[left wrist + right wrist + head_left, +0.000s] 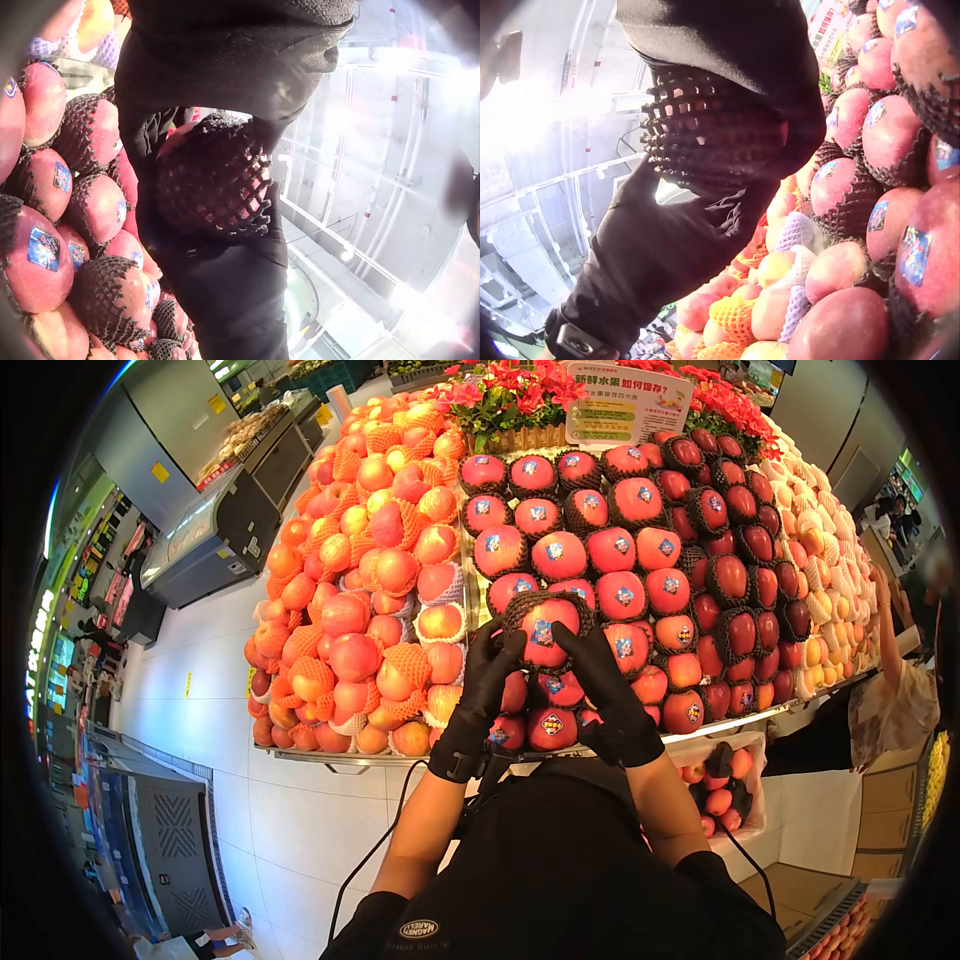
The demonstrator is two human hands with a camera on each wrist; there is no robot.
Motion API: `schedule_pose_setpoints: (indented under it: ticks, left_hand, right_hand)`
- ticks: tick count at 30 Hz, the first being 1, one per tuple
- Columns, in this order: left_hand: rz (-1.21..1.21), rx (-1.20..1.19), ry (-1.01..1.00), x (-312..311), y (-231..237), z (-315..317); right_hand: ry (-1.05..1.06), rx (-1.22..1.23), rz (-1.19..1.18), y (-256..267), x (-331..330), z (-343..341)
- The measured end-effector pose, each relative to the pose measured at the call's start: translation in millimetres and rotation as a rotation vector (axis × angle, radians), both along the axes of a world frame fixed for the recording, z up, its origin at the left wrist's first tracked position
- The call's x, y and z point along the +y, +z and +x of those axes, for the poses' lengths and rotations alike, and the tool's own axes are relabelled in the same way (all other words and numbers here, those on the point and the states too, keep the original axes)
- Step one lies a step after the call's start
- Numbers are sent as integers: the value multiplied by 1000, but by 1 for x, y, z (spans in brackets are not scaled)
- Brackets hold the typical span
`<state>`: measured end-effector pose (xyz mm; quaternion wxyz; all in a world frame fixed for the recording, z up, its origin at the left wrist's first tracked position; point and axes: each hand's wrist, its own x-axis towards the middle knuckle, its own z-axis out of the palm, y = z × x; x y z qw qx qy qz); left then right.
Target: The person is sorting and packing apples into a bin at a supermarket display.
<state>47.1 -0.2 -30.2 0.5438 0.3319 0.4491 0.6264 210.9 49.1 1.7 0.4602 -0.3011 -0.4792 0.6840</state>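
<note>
Both black-gloved hands hold one red apple (541, 644) between them, just above the display. A black foam net (217, 176) wraps the apple, and a blue sticker faces up. My left hand (489, 672) grips its left side, with the thumb near the front. On the opposite side my right hand (602, 678) grips it, fingers hidden partly behind the fruit. In the right wrist view the netted apple (712, 131) sits between the two gloves. Rows of stickered red apples (559, 555) in black nets lie below and beyond the hands.
Left of these rows is a heap of apples (353, 656), some in orange or white nets. Dark red apples (731, 577) and pale netted fruit (815, 560) lie to the right. A sign (627, 405) and red flowers (512, 400) stand behind. A fruit crate (755, 810) sits below the edge.
</note>
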Motion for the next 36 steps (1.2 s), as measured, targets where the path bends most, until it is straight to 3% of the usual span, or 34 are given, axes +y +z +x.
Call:
schedule_pose_setpoints:
  ticks: [2,5,8,12,15,19,24,30,33,36]
  left_hand:
    - [9,-36,21,3,-8,-3]
    - [154,295,122,4,-12,-5]
    - [232,542,284,-3,14,5]
    - [473,897,476,-6,37,2]
    - [475,965,378,-4,43,-5]
    - [278,852,217,-1,36,-13]
    - [416,660,375,-12,41,-1]
    - [513,641,322,-11,42,0]
    - [302,232,50,-8,40,-8]
    - [172,247,-230,-3,29,-8]
  right_hand:
    - [16,5,-30,-8,3,2]
    - [-36,-42,-5,-19,2,2]
    - [-25,57,-68,-14,-4,3]
    - [-45,18,21,-13,-8,5]
    - [-49,-25,67,-3,-14,5]
    - [19,-1,100,5,-15,9]
    - [-53,-158,133,15,-14,13]
    - [-35,-36,172,-12,-5,12]
    - [0,50,75,-2,-7,15]
    - [25,134,-40,-8,-3,13]
